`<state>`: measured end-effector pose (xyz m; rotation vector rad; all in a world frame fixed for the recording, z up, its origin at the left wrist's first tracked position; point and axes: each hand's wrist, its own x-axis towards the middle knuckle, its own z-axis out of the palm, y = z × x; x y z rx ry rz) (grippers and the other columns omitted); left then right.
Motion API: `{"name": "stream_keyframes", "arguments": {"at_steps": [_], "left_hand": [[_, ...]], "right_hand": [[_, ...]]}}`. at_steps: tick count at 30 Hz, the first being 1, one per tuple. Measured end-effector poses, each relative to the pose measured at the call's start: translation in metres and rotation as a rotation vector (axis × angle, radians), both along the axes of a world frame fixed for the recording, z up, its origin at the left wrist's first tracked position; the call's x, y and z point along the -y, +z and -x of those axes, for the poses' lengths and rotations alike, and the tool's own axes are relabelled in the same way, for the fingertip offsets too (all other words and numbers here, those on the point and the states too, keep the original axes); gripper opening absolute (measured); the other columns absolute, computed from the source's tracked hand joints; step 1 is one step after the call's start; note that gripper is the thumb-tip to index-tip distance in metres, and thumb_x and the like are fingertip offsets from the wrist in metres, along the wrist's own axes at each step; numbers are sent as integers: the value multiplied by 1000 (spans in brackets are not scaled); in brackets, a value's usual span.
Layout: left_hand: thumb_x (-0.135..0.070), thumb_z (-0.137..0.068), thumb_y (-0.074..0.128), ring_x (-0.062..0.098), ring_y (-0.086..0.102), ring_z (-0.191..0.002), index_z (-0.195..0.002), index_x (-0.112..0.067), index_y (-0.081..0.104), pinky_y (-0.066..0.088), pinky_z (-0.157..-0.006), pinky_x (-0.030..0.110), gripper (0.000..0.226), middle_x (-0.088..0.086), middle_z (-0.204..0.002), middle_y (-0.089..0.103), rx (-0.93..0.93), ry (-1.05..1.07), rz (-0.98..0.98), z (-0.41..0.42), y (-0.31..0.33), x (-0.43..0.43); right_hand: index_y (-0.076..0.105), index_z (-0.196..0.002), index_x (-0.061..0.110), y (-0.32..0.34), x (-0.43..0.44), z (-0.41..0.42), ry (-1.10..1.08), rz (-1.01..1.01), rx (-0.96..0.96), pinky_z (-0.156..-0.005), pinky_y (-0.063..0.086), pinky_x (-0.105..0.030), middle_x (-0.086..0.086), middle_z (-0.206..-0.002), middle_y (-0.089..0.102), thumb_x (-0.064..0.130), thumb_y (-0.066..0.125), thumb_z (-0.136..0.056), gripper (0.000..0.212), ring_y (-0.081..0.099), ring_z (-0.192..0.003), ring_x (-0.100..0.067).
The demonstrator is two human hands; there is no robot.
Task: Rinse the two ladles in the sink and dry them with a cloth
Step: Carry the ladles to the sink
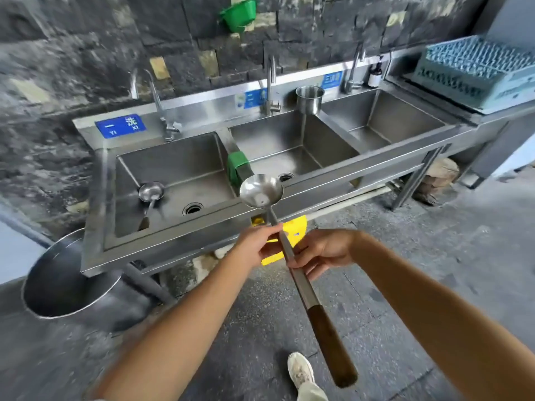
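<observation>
Head view: both forearms reach forward, in front of the sink [173, 227]. The left hand [260, 247] pinches the metal shaft of the long ladle [301, 285]. The right hand [321, 253] has its grip curled round the shaft just below. The bowl is tilted up over the front rim. The second ladle [151, 192] lies in the left basin, and a green cloth [237, 166] drapes the divider.

Green basket [238, 13]: cut off by the top edge. Dish rack [474, 68]: its right end runs out of your view. Steel pot [66, 279]: near rim hidden behind the sink [95, 198] corner. Yellow object [298, 227] below the sink: largely covered by your left hand [262, 244] and the ladle [262, 192] handle, kind untellable. Middle blue label [251, 99]: too blurred to read.
</observation>
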<state>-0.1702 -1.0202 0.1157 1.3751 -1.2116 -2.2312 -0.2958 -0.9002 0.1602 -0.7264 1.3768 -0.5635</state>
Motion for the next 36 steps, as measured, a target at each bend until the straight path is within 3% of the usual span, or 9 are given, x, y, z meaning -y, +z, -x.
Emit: {"name": "stream_keyframes", "arguments": {"at_steps": [5,9,12,14,18,23,26,30,36], "left_hand": [[-16,-83,75,21,70,-69,-100,-2,71,56,-50,27,21,11,-88,74,62,187,-30,16,2,60],[-14,-87,70,15,70,-57,-90,-6,70,54,-46,25,9,7,-75,75,76,276,-59,23,6,101],[-9,-90,65,18,68,-63,-88,-6,67,60,-58,31,5,9,-78,72,76,348,-44,21,11,131],[-8,-92,63,19,66,-71,-92,-5,66,58,-66,31,5,10,-84,70,62,375,-39,16,10,148],[-8,-89,67,22,69,-77,-113,3,66,60,-64,31,27,16,-97,71,83,436,-41,3,0,183],[-9,-86,71,31,71,-96,-106,6,70,55,-94,47,25,19,-103,74,120,478,-40,-21,-20,236],[-6,-84,72,24,73,-77,-91,2,72,58,-86,41,11,15,-87,76,127,485,-69,-39,-31,279],[-3,-85,70,20,72,-69,-99,4,69,59,-62,32,15,14,-84,74,115,479,-101,-65,-44,343],[1,-84,69,27,70,-81,-99,4,68,58,-86,44,15,15,-85,73,132,395,-140,-100,-64,438]], "right_hand": [[69,-89,9,4,82,29,151,31,19,-67,59,-21,0,-78,75,3,64,-95,10,74,-73,-8],[73,-83,12,3,143,46,233,42,59,-75,59,-25,-1,-79,75,6,65,-95,16,72,-72,-10],[74,-80,13,3,183,49,268,37,100,-78,60,-24,1,-78,76,6,64,-96,20,72,-73,-8],[76,-74,14,-1,205,47,274,39,122,-73,61,-23,3,-76,74,5,65,-95,26,71,-71,-7],[79,-61,20,-11,247,40,311,27,147,-61,57,-17,9,-68,73,2,65,-95,41,70,-65,0],[76,-83,7,-36,310,19,319,27,123,-78,63,-25,-4,-82,77,0,67,-93,14,74,-76,-12],[74,-90,2,-51,354,1,326,8,119,-78,63,-26,-8,-87,77,-1,67,-92,8,75,-79,-16],[75,-87,5,-63,413,-29,299,-34,140,-76,63,-24,-4,-84,79,-2,67,-92,12,76,-80,-13],[72,-104,-8,-82,500,-68,181,-102,105,-81,62,-29,-13,-95,78,-3,73,-87,18,77,-90,-21]]}}
